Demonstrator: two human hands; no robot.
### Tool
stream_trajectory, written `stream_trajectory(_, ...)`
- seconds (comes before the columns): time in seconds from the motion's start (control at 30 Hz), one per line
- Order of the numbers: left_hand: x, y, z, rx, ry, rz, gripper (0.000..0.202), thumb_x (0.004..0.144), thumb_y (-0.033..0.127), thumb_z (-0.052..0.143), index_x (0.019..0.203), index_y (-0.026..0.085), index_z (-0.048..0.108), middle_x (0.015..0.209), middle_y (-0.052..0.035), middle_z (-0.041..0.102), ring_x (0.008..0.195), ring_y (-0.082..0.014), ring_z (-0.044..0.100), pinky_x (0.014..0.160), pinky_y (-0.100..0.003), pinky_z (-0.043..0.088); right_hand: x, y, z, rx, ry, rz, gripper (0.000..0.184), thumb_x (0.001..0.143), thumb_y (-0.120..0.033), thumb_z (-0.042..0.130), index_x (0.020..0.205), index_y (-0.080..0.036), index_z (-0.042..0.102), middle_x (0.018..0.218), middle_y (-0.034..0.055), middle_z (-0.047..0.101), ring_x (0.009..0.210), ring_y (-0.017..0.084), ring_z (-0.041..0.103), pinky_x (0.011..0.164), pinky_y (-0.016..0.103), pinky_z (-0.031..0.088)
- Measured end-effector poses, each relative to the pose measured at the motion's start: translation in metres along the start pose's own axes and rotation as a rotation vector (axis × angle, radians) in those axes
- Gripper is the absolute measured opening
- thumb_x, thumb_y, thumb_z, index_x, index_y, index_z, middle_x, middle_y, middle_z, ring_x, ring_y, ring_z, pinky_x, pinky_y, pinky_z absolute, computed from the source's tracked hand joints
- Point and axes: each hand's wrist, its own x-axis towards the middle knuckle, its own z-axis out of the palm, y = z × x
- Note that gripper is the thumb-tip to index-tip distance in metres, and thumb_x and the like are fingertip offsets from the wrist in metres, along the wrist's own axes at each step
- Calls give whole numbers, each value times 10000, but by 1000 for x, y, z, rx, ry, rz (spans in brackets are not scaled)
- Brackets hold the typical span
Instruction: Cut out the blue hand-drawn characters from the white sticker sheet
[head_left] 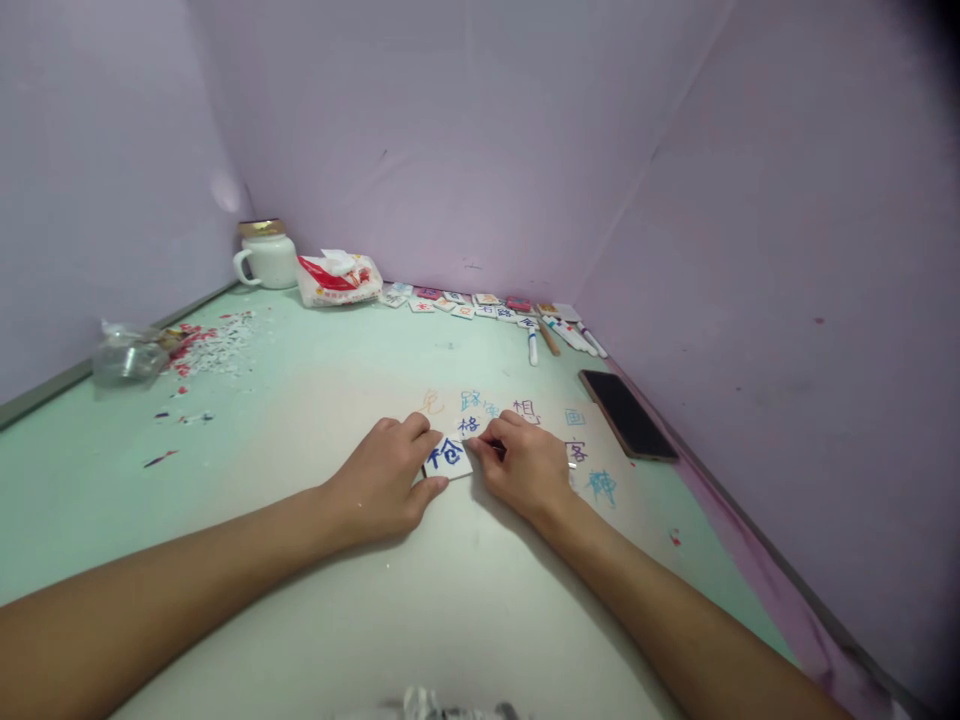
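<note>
A small white square tile [448, 456] with a blue painted character lies flat on the pale table [315, 400] between my hands. My left hand [386, 478] rests on the table with curled fingers, thumb and fingertips pinching the tile's left edge. My right hand [525, 465] is closed at the tile's right edge, fingers pressed together on a thin dark thing I cannot make out. Blue and orange characters [525, 410] are written on the table just beyond the hands.
A black phone [627, 414] lies at the right by the wall. Several tiles [465, 303] and markers [564, 335] sit along the back wall. A white lidded mug [264, 256], a red-white packet [337, 279], a crumpled plastic bag [129, 356] and scattered scraps [214, 345] are back left.
</note>
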Motion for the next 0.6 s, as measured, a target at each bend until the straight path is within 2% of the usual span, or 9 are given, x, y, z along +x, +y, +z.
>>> stream_trajectory(0.4,2,8,-14,-10,-100,-29,311,891,315,503,1090,127,650,1054,-131,595,911,-278,583,898,-496,477,7,-6,3,-132,-9,18,243,947,-335,549,875,-215,747,968,22,725,665,147,609,548,317,231)
stream_trajectory(0.6,0,2,-4,-6,-18,-25,334,889,357,509,1096,142,658,1044,-121,593,886,-267,563,869,-489,484,6,-1,2,-19,20,27,222,925,-346,579,848,-219,744,924,11,724,737,158,627,578,297,288)
